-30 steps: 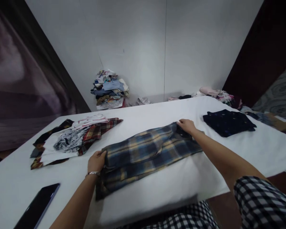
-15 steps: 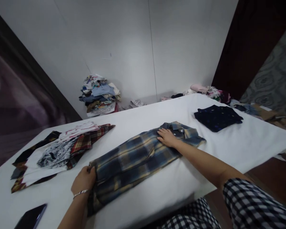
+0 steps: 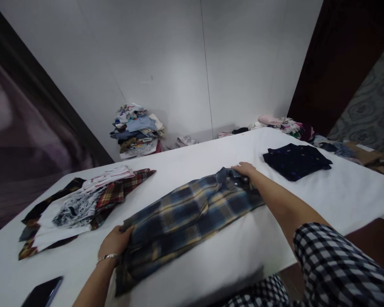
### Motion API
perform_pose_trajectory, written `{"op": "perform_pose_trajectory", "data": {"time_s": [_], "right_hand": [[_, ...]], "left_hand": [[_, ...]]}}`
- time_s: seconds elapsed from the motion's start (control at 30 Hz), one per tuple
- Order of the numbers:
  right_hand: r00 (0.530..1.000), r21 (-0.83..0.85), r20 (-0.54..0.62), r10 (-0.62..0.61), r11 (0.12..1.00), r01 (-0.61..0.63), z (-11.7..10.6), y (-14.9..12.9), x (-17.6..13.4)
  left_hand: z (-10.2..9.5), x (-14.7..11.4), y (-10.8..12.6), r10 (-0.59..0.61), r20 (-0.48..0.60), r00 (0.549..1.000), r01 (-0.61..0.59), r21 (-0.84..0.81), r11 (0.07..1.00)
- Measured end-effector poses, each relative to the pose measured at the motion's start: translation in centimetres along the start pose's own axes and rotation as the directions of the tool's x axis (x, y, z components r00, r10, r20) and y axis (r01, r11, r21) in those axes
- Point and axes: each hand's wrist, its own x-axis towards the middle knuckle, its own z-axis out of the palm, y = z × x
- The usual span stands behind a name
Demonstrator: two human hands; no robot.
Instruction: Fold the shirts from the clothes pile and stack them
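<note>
A blue, grey and tan plaid shirt (image 3: 185, 209) lies folded lengthwise on the white-covered table, its buttoned collar end toward the right. At its left end, my left hand (image 3: 115, 243) is closed on the edge, thumb on top and fingers mostly out of sight. My right hand (image 3: 245, 169) has its fingers closed at the collar, where the fingertips partly hide the cloth. A folded dark navy garment (image 3: 296, 161) lies to the right, apart from the plaid shirt.
Loosely piled garments (image 3: 80, 204) lie at the left of the table (image 3: 192, 160). A phone (image 3: 43, 292) is at the near left. Behind the table stands a tall clothes stack (image 3: 139, 130) against the wall, with more clothes (image 3: 284, 124) at the far right.
My right hand has gone from lying flat on the shirt's upper part to its collar, farther right. The shirt's collar end has been drawn in on the right. My left hand stays at the left end.
</note>
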Motion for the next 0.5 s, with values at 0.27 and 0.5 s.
{"op": "perform_pose_trajectory", "data": {"time_s": [0.27,0.5], "right_hand": [[0.992,-0.07,-0.123,-0.004,0.998,-0.004,0.3,0.8,-0.3],[0.988,-0.075,-0.149,0.031,0.996,-0.043,0.7,2.3,-0.1]], "left_hand": [[-1.3,-1.1,0.0,-0.01,-0.079,0.997,0.002,-0.11,0.994],[-0.1,-0.6,0.1,-0.042,0.01,0.999,0.043,-0.165,0.985]]}}
